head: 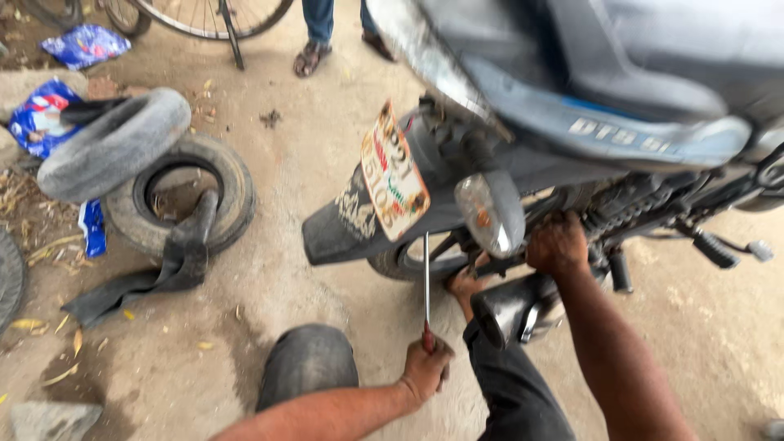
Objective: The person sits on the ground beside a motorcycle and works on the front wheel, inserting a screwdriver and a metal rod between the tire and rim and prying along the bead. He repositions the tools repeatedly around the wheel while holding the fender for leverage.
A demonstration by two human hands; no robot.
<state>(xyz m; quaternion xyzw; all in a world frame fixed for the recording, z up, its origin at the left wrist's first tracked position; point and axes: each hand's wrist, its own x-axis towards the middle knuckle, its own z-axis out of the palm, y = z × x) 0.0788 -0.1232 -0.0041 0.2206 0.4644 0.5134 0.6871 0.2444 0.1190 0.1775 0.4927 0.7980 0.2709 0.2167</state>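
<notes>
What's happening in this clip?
A person crouches behind a motorcycle on a dirt floor. The left hand grips a long screwdriver pointing up toward the rear wheel. The right hand holds the frame above the exhaust pipe. Old tyres lie nearby; another person's feet stand behind.

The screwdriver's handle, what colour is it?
Red, seen in the head view, gripped by the left hand on the screwdriver.

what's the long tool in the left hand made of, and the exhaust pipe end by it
Long tool: the thin shaft looks like bare steel with a pale sheen; the handle is hidden inside the left hand. Exhaust pipe end: apparently dark metal, glossy, showing bright reflections, maybe chrome or polished paint.
</notes>
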